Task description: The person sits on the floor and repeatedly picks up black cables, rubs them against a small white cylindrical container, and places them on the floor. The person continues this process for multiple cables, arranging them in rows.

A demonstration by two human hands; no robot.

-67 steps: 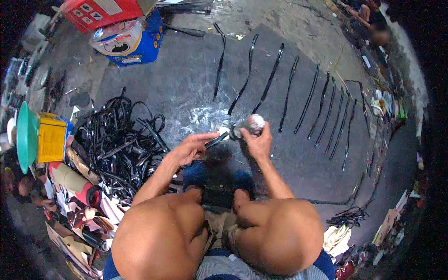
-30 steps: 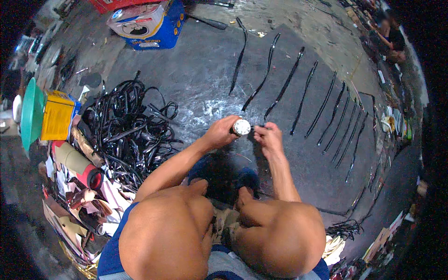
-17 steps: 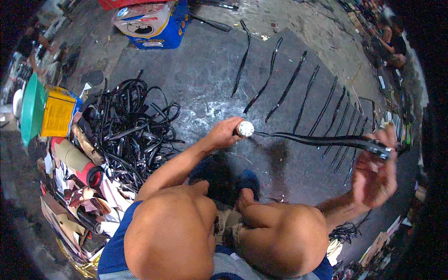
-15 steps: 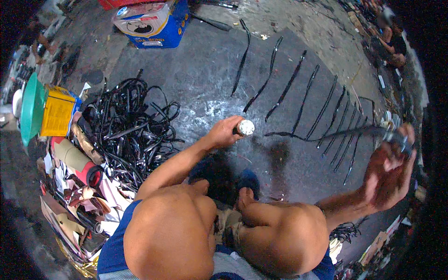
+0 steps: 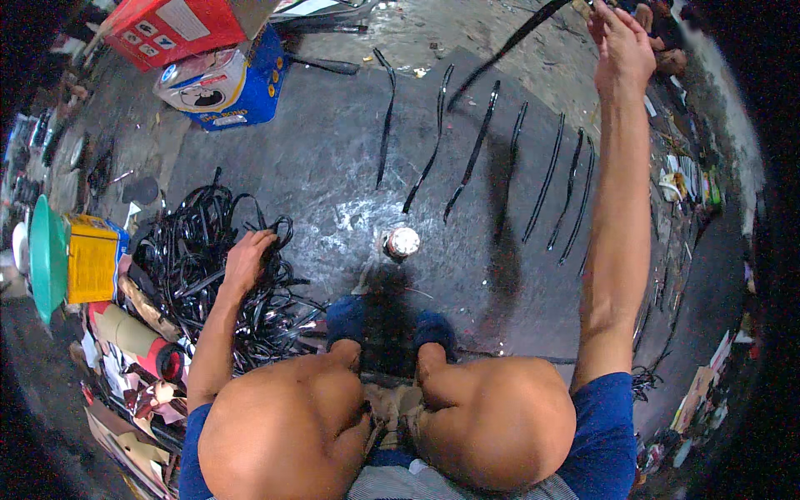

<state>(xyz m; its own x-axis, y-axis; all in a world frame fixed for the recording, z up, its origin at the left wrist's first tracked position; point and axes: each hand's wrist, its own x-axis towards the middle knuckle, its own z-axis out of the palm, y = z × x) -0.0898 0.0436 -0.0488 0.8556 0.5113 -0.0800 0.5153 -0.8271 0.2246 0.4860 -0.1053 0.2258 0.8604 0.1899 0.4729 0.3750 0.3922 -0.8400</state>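
My right hand (image 5: 623, 50) is raised at the far right, its fingers closed on one end of a black strip (image 5: 508, 46). That strip slants down left toward the mat. At the left, my left hand (image 5: 250, 260) lies on the tangled pile of black strips (image 5: 196, 258), its fingers curled round a loop at the pile's edge. A short cylinder with a white, crusted top (image 5: 403, 242) stands on the dark mat (image 5: 333, 175) before my feet. Several separate black strips (image 5: 477, 150) lie in a row beyond it, and my right forearm hides some.
A blue tin (image 5: 242, 87) and a red box (image 5: 179, 33) stand at the far left. Nearer are a yellow tin (image 5: 93, 258) with a green dish (image 5: 48, 258), and a heap of scraps (image 5: 137, 392). A person (image 5: 669, 58) sits at the far right.
My left hand has let go of the cylinder and moved left to the pile. The right hand has swung up and away, lifting the strip. My view has shifted too.
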